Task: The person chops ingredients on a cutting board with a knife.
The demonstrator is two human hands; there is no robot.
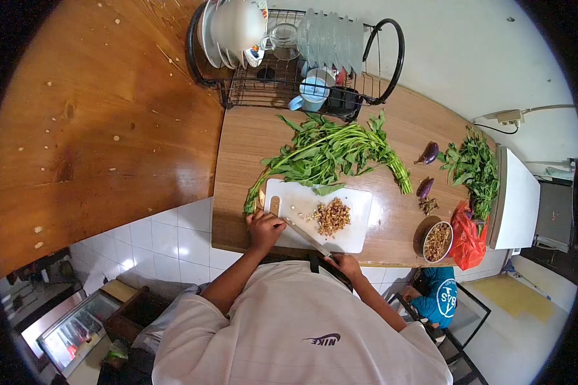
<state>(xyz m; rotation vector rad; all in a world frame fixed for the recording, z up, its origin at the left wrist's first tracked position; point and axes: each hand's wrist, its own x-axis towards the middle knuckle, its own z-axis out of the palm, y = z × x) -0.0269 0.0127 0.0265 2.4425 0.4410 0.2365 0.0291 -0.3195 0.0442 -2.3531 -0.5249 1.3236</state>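
Note:
My right hand [344,265] is closed round the handle of a knife [308,239] at the front edge of a white cutting board [359,221]. The blade slants up and left across the board, its tip end close to my left hand [265,229]. That hand rests at the board's left edge with fingers curled; what they hold, if anything, is hidden. Brown chopped pieces [332,218] lie heaped mid-board, with a few paler bits to their left. Long-stemmed leafy greens [331,151] lie behind the board, some leaves overlapping its back edge.
Right of the board are a bowl of chopped brown pieces [437,242], a red plastic bag [469,239], two small eggplants [428,153] and more greens [475,163]. A dish rack [263,96] stands at the back. A person in a teal shirt [440,295] is at the lower right.

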